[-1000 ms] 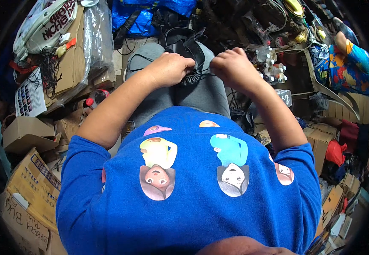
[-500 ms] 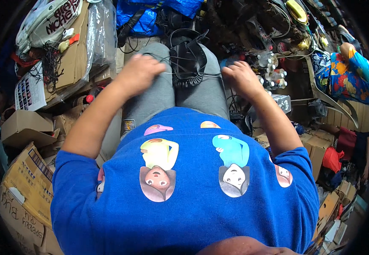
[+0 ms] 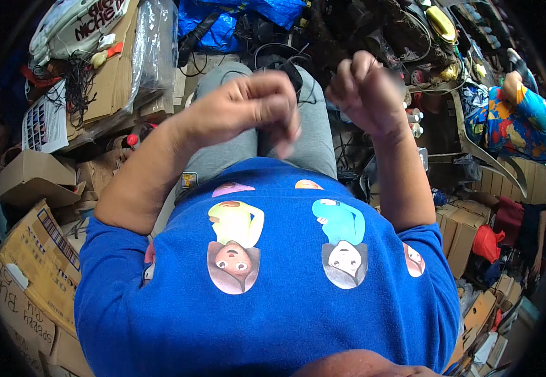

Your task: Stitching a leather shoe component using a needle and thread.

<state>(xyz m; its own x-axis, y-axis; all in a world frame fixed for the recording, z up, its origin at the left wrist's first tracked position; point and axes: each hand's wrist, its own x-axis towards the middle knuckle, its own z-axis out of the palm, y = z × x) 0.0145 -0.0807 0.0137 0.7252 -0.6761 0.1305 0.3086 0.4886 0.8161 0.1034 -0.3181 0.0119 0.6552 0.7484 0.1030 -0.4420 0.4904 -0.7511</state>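
A black shoe [image 3: 294, 73] stands between my knees, mostly hidden behind my left hand. Thin black cord [image 3: 311, 99] trails from it across my grey trousers [image 3: 319, 129]. My left hand [image 3: 248, 108] is raised in front of the shoe, its fingers curled and the fingertips blurred. Above and right of my right knee, my right hand [image 3: 368, 94] is lifted in a loose fist. A blurred patch shows at its outer side. Whatever either hand pinches is too small or smeared to make out.
Flattened cardboard [image 3: 111, 85] and a plastic-wrapped stack [image 3: 155, 53] lie at the left, above an open carton [image 3: 37, 179]. Blue sheeting [image 3: 207, 28] is at the far side. Plastic bottles [image 3: 415, 122] stand at the right. Another person in patterned clothing [image 3: 518, 122] is farther right.
Both hands have risen from beside the knees. The left moved rightward across the shoe, covering most of it; the right moved up and away. The cord no longer stretches visibly between them.
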